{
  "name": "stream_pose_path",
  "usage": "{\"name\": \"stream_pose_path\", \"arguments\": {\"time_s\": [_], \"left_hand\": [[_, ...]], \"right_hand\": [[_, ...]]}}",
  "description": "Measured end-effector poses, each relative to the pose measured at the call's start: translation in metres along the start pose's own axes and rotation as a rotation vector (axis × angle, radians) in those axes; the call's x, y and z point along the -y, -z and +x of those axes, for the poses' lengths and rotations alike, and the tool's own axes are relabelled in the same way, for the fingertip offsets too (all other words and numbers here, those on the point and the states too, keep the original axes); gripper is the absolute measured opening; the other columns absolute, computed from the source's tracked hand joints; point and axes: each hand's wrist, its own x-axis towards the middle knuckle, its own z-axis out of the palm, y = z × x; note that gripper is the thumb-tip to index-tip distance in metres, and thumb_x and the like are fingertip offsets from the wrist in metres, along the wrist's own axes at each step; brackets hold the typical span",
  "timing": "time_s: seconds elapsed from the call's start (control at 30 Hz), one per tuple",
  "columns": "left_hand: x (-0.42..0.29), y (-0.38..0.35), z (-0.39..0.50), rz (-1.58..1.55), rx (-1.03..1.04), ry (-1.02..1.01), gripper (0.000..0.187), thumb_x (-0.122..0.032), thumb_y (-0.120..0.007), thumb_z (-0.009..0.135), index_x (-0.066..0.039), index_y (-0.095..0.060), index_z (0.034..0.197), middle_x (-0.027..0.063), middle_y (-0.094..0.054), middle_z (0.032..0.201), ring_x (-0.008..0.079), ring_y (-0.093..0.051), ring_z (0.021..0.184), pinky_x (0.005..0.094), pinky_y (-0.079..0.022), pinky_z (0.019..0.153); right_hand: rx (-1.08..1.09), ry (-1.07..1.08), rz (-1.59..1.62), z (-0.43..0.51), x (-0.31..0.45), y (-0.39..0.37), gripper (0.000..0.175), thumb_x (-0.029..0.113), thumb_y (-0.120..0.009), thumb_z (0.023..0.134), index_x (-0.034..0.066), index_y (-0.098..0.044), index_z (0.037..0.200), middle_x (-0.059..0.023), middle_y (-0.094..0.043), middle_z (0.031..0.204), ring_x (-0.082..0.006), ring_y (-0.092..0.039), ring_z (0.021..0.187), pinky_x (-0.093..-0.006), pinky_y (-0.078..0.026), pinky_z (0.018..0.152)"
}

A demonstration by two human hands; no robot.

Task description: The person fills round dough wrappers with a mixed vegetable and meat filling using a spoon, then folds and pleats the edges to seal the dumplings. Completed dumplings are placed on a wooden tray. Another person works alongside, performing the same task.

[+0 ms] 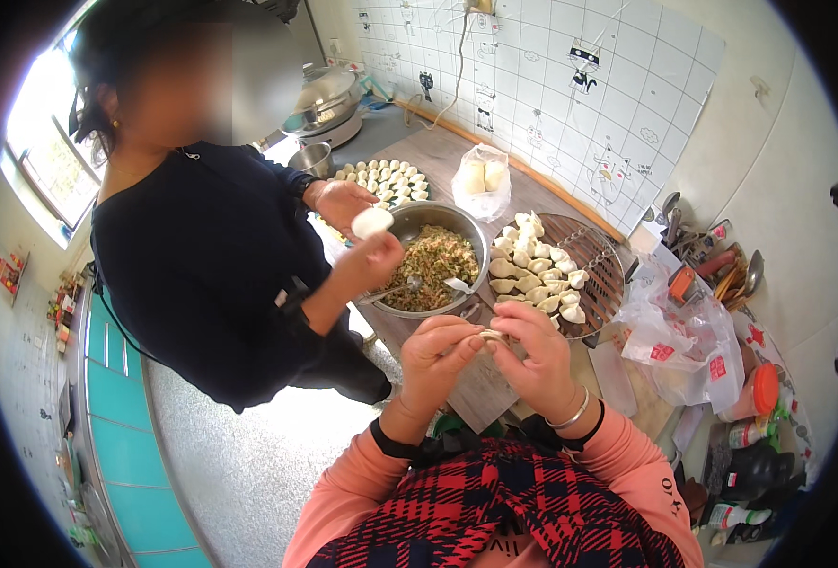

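Between my left hand (438, 355) and my right hand (538, 358) is a small folded dumpling (491, 335), pinched at its edge by the fingertips of both. My fingers partly hide it. Just beyond my hands stands a large steel bowl (485, 238) of chopped filling (438, 259), with a metal spoon (394, 290) in it and a white utensil (458, 285) at its near side. To the right of the bowl, rows of shaped dumplings (532, 268) lie on a round slatted rack (609, 287). My hands are in front of the rack's near left edge.
A co-worker (206, 263) at the left holds a round dough wrapper (372, 223). Behind the bowl are a tray of dumplings (390, 181) and a clear bag of dough (482, 177). Plastic bags (681, 341), utensils (734, 277) and an orange-lidded jar (763, 389) crowd the right.
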Motion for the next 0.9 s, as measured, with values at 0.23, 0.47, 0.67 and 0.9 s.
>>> {"name": "stream_pose_path", "arguments": {"time_s": [0.23, 0.47, 0.67, 0.9], "left_hand": [[0.009, -0.001, -0.003, -0.473, -0.07, 0.27, 0.011, -0.005, -0.064, 0.08, 0.003, -0.065, 0.088, 0.0082, -0.061, 0.091, 0.0146, -0.054, 0.087, 0.0248, -0.041, 0.079], [0.017, -0.004, -0.004, -0.641, -0.044, 0.35, 0.012, -0.005, -0.063, 0.081, 0.002, -0.065, 0.091, 0.0059, -0.059, 0.092, 0.0125, -0.052, 0.085, 0.0238, -0.041, 0.077], [0.02, -0.003, -0.005, -0.709, -0.043, 0.387, 0.013, -0.005, -0.063, 0.082, 0.002, -0.065, 0.093, 0.0048, -0.058, 0.091, 0.011, -0.052, 0.084, 0.0227, -0.04, 0.075], [0.023, -0.002, -0.006, -0.636, -0.02, 0.35, 0.013, -0.005, -0.062, 0.083, 0.002, -0.064, 0.094, 0.0035, -0.058, 0.091, 0.0095, -0.052, 0.079, 0.0207, -0.04, 0.07]], "right_hand": [[-0.057, 0.103, -0.02, -0.005, 0.004, 0.013, 0.034, 0.001, -0.072, 0.067, 0.0005, -0.06, 0.099, -0.0149, -0.057, 0.106, -0.0248, -0.061, 0.083, -0.0304, -0.05, 0.072], [-0.006, 0.072, -0.013, -0.007, 0.001, 0.006, 0.023, 0.0, -0.07, 0.07, -0.0004, -0.063, 0.092, -0.0131, -0.057, 0.103, -0.0211, -0.06, 0.076, -0.028, -0.05, 0.067], [0.008, 0.03, 0.029, -0.006, 0.002, 0.003, 0.02, -0.001, -0.067, 0.072, -0.0006, -0.063, 0.092, -0.014, -0.058, 0.102, -0.023, -0.06, 0.082, -0.0291, -0.049, 0.07], [0.047, 0.03, 0.1, -0.004, -0.004, 0.001, 0.022, 0.0, -0.066, 0.074, -0.0004, -0.062, 0.096, -0.0136, -0.057, 0.104, -0.0205, -0.061, 0.081, -0.0272, -0.05, 0.068]]}}
